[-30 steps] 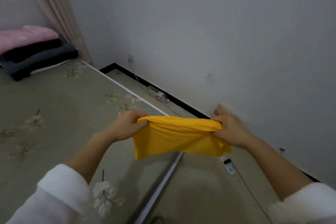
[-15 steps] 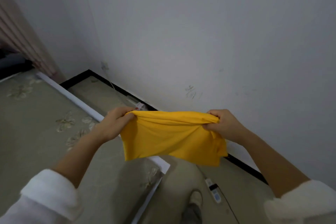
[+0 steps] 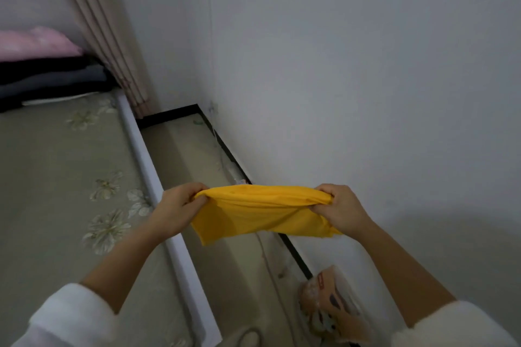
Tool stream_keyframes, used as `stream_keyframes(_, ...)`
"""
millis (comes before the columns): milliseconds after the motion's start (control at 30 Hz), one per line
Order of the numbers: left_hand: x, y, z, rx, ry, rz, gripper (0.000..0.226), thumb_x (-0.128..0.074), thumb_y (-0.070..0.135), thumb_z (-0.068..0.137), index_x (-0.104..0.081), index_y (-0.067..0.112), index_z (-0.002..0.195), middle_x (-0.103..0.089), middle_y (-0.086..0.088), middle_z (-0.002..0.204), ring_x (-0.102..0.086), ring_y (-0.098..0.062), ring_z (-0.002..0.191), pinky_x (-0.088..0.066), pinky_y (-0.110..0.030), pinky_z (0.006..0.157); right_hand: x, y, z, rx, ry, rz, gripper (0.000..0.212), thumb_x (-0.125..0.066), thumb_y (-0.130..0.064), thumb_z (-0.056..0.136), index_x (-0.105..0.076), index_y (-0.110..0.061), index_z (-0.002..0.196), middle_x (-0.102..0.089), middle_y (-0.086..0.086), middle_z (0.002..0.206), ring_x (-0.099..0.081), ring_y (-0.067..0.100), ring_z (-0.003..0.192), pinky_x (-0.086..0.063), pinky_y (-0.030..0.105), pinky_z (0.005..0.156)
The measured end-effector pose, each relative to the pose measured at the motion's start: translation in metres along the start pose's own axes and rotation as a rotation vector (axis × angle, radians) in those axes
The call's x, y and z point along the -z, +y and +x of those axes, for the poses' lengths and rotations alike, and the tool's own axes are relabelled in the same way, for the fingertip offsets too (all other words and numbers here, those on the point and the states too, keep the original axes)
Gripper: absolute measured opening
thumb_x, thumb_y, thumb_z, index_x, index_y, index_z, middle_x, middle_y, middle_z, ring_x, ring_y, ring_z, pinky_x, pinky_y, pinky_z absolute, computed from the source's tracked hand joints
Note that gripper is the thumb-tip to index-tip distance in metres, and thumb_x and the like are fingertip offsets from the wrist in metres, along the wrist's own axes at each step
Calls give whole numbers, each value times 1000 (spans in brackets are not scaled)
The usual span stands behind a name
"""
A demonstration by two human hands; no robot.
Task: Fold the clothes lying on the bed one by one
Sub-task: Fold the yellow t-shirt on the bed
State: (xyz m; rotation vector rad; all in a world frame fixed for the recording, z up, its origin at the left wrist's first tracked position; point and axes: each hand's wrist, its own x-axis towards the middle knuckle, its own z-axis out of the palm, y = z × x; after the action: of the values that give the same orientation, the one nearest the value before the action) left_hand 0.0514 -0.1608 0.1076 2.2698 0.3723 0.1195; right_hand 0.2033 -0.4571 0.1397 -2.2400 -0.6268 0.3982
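White fluffy sleeve cuffs at the bottom corners of the view; both of your forearms are bare and reach forward.

Floor, near right: a crinkled packet (image 3: 335, 304) with orange print lies against the wall base. A pale cord (image 3: 267, 259) runs along the floor strip just left of it.

Your left hand (image 3: 177, 213) is closed, fingers and thumb pinched on the left end of the yellow garment (image 3: 262, 213). Your right hand (image 3: 342, 210) is closed the same way on the right end. The top edge is bunched and pulled nearly level between the two hands; the rest hangs below in a short folded drape. The garment is held in the air over the floor gap between the bed (image 3: 56, 177) and the wall (image 3: 352, 79), touching neither.

Bed, left: grey-green cover with pale flower print, white edge rail running away from you.

Far end of bed: a stack of dark folded items (image 3: 48, 79) with a pink one (image 3: 33, 43) on top. Just right of the stack, a striped curtain (image 3: 107, 36) hangs down to the corner of the room.
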Motion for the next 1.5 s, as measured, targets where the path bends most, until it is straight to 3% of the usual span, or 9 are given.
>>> stream_keyframes(233, 25, -26, 75, 106, 143, -41, 16, -51, 18, 97, -67, 17, 97, -66, -2, 86, -60, -17, 81, -47, -31, 68, -10, -8, 138, 63, -126, 31, 9, -70, -5, 80, -71, -10, 88, -69, 5, 84, -63, 22, 83, -48, 34, 74)
stream_keyframes(433, 67, -63, 145, 176, 214, -71, 18, -50, 16, 97, -66, 21, 91, -65, -1, 82, -61, -18, 79, -46, -31, 67, -28, -44, 254, 158, -268, 10, 11, -71, -6, 81, -68, -17, 81, -67, 0, 77, -61, 14, 75, -44, 19, 65)
stream_keyframes(533, 95, -80, 179, 231, 273, -38, 18, -49, 17, 97, -66, 19, 93, -66, -2, 85, -60, -19, 81, -47, -36, 70, -41, -69, 322, 232, -311, -33, 2, -71, -8, 82, -69, -8, 83, -68, 9, 79, -61, 20, 76, -45, 27, 66)
stream_keyframes(667, 137, -104, 222, 265, 388, -9, 14, -53, 17, 95, -63, 26, 98, -62, 12, 84, -58, -5, 80, -40, -20, 63, -70, -104, 407, 311, -353, -77, 18, -70, -8, 83, -66, 8, 88, -65, 26, 85, -61, 37, 82, -47, 38, 69)
stream_keyframes(800, 177, -132, 265, 312, 500, -11, 14, -56, 18, 94, -63, 29, 100, -61, 16, 84, -56, 0, 79, -39, -18, 63, -101, -143, 488, 336, -424, -40, 1, -71, -9, 82, -70, -8, 83, -68, 9, 79, -61, 20, 76, -43, 26, 64)
stream_keyframes(900, 211, -161, 301, 358, 556, 20, 14, -56, 19, 94, -65, 25, 103, -65, 6, 87, -59, -10, 81, -43, -26, 65, -127, -176, 551, 355, -488, -9, 20, -72, -9, 82, -65, -26, 73, -62, -10, 71, -56, 4, 70, -39, 17, 60)
stream_keyframes(1100, 284, -217, 372, 435, 582, 101, 16, -57, 19, 95, -65, 17, 108, -65, 3, 92, -60, -15, 86, -44, -29, 71, -185, -237, 689, 437, -644, -41, 7, -72, -11, 83, -71, -14, 89, -69, 0, 86, -62, 14, 83, -46, 24, 68)
stream_keyframes(1300, 358, -258, 429, 530, 616, 146, 18, -50, 21, 99, -64, 16, 109, -64, 1, 92, -60, -16, 85, -41, -28, 69, -238, -312, 793, 517, -700, -50, 31, -70, -8, 82, -60, -32, 65, -58, -14, 62, -53, 2, 65, -37, 22, 58)
stream_keyframes(1500, 439, -308, 474, 639, 640, 280, 26, -43, 20, 101, -59, 14, 121, -59, -6, 109, -57, -24, 97, -45, -35, 80, -293, -384, 873, 627, -747, -59, 10, -64, -16, 89, -70, -8, 87, -68, 10, 85, -62, 24, 82, -49, 38, 72)
